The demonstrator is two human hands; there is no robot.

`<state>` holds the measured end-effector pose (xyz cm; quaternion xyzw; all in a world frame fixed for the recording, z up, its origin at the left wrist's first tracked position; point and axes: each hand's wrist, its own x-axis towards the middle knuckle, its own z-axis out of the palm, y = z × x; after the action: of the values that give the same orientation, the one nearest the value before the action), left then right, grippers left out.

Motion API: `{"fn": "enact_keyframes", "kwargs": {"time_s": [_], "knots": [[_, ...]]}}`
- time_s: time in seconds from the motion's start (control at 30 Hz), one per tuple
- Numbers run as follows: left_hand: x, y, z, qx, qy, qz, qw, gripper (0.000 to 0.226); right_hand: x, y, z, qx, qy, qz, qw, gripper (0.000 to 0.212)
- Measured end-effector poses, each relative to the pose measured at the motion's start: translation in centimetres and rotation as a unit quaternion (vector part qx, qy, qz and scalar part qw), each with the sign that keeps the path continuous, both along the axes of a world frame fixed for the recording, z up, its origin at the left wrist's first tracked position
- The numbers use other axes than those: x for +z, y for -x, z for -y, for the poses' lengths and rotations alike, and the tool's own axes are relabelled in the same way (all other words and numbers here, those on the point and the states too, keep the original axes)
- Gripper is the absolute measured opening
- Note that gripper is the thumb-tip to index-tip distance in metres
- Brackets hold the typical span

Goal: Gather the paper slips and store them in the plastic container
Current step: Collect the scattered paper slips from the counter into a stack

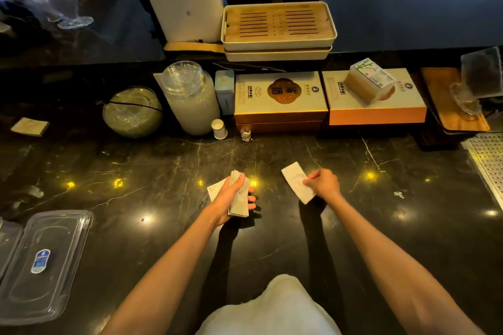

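Observation:
My left hand point(231, 198) grips a stack of white paper slips point(241, 198) edge-up above the dark marble counter point(163, 193), near its middle. One slip point(213, 190) sticks out to the left of the stack behind the hand. My right hand point(324, 183) pinches a single white paper slip point(295, 179) by its right edge, a short way right of the stack. The clear plastic container point(40, 264) lies at the lower left of the counter with a blue oval label on it, far from both hands.
Along the back stand a glass jar point(190, 98), a round glass lid point(132, 111), a small white cup point(219, 129), a tiny glass point(245, 134) and two gift boxes point(280, 100). A perforated metal tray point(487, 163) sits at the right edge. A folded napkin point(30, 126) lies far left.

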<state>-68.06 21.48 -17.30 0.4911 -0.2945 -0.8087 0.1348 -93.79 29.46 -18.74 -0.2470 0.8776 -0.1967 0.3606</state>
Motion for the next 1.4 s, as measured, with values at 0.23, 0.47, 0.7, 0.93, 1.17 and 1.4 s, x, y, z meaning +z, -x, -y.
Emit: {"fn": "enact_keyframes", "kwargs": {"time_s": [0.23,0.47,0.7,0.93,1.17,1.4], "knots": [[0.6,-3.6,-0.8,0.048,0.105,0.099,0.988,0.055,1.4,-14.0,1.4,-0.082,0.078,0.295,0.949,0.024],[1.8,-9.0,-1.9,0.069,0.096,0.061,0.991,0.06,3.6,-21.8,1.5,-0.09,0.065,0.406,0.907,0.027],[2.6,-13.5,-1.5,0.07,0.099,0.053,0.991,0.039,5.3,-23.8,3.2,-0.012,0.104,0.281,0.954,0.008],[3.3,-20.9,1.1,0.074,0.045,0.033,0.996,0.039,6.1,-21.7,7.1,0.264,0.015,-0.084,0.961,0.035],[2.9,-29.1,3.5,0.087,0.041,0.026,0.995,0.046,4.2,-24.9,9.0,0.434,-0.088,-0.213,0.871,0.046],[2.1,-36.1,6.1,0.084,0.058,0.029,0.994,0.032,2.1,-29.6,7.6,0.362,-0.098,-0.236,0.896,0.027]]}}
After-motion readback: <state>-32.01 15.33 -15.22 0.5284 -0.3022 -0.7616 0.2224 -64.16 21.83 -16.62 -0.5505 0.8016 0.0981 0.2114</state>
